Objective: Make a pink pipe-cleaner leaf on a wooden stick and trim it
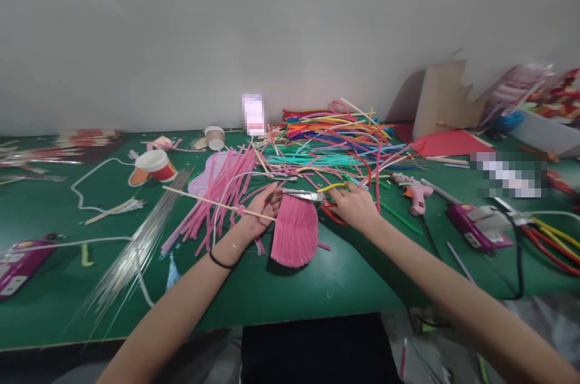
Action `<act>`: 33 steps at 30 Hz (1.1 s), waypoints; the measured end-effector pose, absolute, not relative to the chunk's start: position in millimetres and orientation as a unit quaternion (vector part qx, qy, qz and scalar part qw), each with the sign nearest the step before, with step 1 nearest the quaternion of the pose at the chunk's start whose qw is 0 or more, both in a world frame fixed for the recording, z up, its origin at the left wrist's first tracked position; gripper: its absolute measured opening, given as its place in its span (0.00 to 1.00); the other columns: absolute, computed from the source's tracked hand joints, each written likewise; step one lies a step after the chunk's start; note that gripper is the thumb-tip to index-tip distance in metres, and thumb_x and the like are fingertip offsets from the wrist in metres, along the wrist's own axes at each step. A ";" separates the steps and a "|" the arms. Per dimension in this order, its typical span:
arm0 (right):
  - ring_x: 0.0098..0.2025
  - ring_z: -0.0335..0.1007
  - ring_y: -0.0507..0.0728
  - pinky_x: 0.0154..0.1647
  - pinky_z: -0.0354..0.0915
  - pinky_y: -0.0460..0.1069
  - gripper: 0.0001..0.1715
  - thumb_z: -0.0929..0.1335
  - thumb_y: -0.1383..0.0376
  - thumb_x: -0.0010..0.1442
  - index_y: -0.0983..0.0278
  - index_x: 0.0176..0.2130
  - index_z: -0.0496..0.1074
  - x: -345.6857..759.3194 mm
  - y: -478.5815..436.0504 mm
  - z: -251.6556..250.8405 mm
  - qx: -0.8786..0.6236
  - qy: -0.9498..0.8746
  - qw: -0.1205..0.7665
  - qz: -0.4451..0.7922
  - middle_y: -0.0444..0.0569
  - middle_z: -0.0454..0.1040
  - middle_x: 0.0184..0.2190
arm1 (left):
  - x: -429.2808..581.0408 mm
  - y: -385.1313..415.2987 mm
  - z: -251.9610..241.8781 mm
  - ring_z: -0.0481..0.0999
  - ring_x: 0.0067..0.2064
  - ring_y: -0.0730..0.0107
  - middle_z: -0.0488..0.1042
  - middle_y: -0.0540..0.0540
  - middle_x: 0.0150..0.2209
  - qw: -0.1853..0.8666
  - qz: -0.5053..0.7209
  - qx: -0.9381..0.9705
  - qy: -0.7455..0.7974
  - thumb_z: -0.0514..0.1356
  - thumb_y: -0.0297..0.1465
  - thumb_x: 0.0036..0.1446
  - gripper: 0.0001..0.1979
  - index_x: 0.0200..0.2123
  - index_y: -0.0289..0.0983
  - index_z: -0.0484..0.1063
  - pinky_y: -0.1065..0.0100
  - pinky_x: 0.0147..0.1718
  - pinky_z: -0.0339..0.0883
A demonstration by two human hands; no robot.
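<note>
My left hand [265, 209] is closed around the edge of a fan-shaped piece of pink pipe cleaners [295, 233], near where a thin wooden stick [194, 197] meets it. The stick points out to the left and carries a small pink bead-like piece. In my right hand [357, 206] is a pair of scissors [308, 195] with red handles. Their metal blades lie along the fan's far edge, pointing left; I cannot tell whether they are parted. Loose pink pipe cleaners [222, 191] lie beside my left hand.
Behind my hands spreads a heap of coloured pipe cleaners [330, 142]. To the right are a pink glue gun [419, 195] and a purple power strip [473, 230]. Leftward lie thin metal wires [136, 251], a paper cup [156, 165] and a white cable [136, 245]. A grey partition [181, 58] stands behind.
</note>
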State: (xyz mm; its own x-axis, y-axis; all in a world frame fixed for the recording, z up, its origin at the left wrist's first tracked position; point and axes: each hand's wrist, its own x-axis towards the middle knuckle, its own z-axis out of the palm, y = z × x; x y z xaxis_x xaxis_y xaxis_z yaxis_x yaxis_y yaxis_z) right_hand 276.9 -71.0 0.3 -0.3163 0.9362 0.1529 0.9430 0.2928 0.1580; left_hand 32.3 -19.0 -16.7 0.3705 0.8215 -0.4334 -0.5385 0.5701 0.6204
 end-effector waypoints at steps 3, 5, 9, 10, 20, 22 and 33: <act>0.44 0.72 0.63 0.37 0.60 0.50 0.17 0.62 0.59 0.65 0.66 0.44 0.73 280.8 -66.9 8.3 -0.577 -0.811 -0.028 -0.090 0.58 0.79 0.39 | 31.9 -21.0 -14.5 0.78 0.22 0.70 0.78 0.45 0.23 0.814 0.409 0.199 0.362 0.54 0.30 0.63 0.12 0.31 0.31 0.73 0.72 0.23 0.73; 0.44 0.73 0.63 0.35 0.61 0.49 0.16 0.62 0.59 0.65 0.66 0.44 0.73 281.5 -62.5 12.1 -0.612 -0.785 -0.034 -0.090 0.58 0.79 0.38 | 30.9 -24.0 -11.6 0.78 0.22 0.71 0.78 0.45 0.23 0.814 0.407 0.205 0.359 0.55 0.31 0.63 0.12 0.30 0.31 0.73 0.73 0.22 0.73; 0.38 0.76 0.63 0.33 0.63 0.50 0.21 0.62 0.53 0.64 0.66 0.40 0.74 281.8 -54.5 18.5 -0.722 -0.688 -0.027 -0.062 0.59 0.78 0.34 | 29.7 -28.6 -8.2 0.79 0.24 0.68 0.79 0.43 0.26 0.806 0.406 0.238 0.360 0.56 0.33 0.63 0.13 0.32 0.30 0.75 0.72 0.23 0.73; 0.39 0.76 0.64 0.35 0.64 0.51 0.21 0.63 0.52 0.64 0.67 0.39 0.75 281.8 -53.7 20.2 -0.729 -0.682 -0.034 -0.049 0.59 0.78 0.34 | 29.7 -29.1 -8.1 0.79 0.25 0.68 0.79 0.42 0.27 0.806 0.404 0.246 0.356 0.56 0.33 0.62 0.13 0.33 0.30 0.75 0.71 0.23 0.74; 0.39 0.72 0.57 0.40 0.64 0.49 0.20 0.62 0.53 0.64 0.63 0.39 0.76 245.7 -60.8 26.1 -0.586 -0.740 0.255 0.208 0.50 0.79 0.36 | 32.5 -31.3 -9.4 0.77 0.27 0.70 0.79 0.43 0.27 0.785 0.412 0.295 0.357 0.61 0.33 0.58 0.11 0.31 0.30 0.77 0.73 0.27 0.72; 0.34 0.72 0.55 0.33 0.63 0.47 0.20 0.64 0.50 0.61 0.62 0.37 0.76 234.2 -60.2 18.0 -0.486 -0.732 0.293 0.376 0.47 0.78 0.33 | 32.0 -32.3 -8.9 0.76 0.26 0.72 0.78 0.44 0.25 0.780 0.412 0.304 0.360 0.63 0.34 0.56 0.11 0.30 0.30 0.77 0.74 0.26 0.71; 0.27 0.70 0.51 0.28 0.64 0.45 0.24 0.75 0.50 0.47 0.58 0.39 0.70 219.7 -58.5 1.1 -0.407 -0.362 0.569 0.616 0.40 0.76 0.28 | 27.8 -35.2 -8.6 0.78 0.47 0.57 0.80 0.42 0.43 0.754 0.445 0.345 0.338 0.67 0.32 0.49 0.14 0.41 0.38 0.78 0.60 0.46 0.72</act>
State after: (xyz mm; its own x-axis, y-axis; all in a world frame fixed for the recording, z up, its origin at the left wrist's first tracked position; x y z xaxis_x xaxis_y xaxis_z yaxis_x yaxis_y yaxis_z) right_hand 219.7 -58.5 1.1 -0.0213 0.9958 -0.0894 -0.4070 -0.0903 -0.9090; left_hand 27.8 -35.2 -8.6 0.3753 0.9044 -0.2029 -0.4378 0.3660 0.8212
